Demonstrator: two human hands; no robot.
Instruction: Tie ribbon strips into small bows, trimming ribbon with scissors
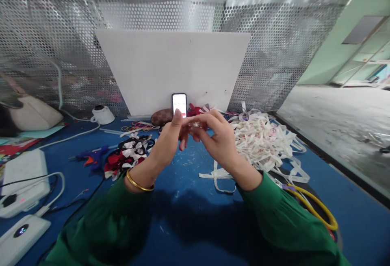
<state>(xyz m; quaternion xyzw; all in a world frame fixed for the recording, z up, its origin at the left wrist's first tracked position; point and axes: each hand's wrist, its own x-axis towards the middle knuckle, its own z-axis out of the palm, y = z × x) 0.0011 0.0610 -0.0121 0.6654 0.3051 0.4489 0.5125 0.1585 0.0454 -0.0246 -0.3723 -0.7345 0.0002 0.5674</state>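
Observation:
My left hand point(168, 140) and my right hand point(217, 136) meet over the middle of the blue table. Between their fingers is a small whitish piece point(194, 124), too small to make out well. My right thumb and fingers pinch it, and the fingers of my left hand are bent against it from the other side, thumb raised. Just behind the hands stands a lit phone point(179, 102). A heap of white ribbon strips point(265, 138) lies beside my right hand, with a loose strip point(217, 174) under that wrist.
Red, black and white bows point(129, 154) and a blue glue gun point(93, 157) lie to the left, near power strips point(27, 176) and cables. Yellow-handled scissors point(317, 207) are at the right. A white board point(176, 68) leans on a perforated metal screen point(274, 50).

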